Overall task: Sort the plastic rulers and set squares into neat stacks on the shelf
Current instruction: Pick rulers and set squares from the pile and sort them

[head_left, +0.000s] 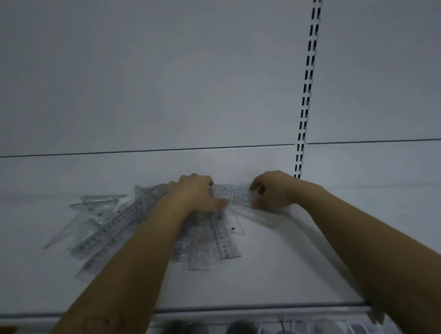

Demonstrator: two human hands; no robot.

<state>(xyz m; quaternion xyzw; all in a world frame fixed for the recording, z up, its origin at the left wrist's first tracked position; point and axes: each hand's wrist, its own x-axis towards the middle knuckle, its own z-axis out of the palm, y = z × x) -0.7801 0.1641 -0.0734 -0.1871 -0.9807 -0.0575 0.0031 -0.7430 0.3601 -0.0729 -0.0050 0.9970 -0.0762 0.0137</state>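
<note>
step: freeing one ruler (232, 194) from the fanned pile (117, 230) on the shelf (277, 269) | left hand (192, 196) curled round its left end, right hand (272, 190) pinching the other end | i'd lift it level (clear plastic, likely slippery) so set squares (96, 205) nearby stay put

One left hand (195, 193) and one right hand (272, 188) are showing. At least five rulers (107, 231) and at least three set squares (99, 202) are lying on one shelf (277, 263); overlapping plastic is hiding exact totals.
</note>
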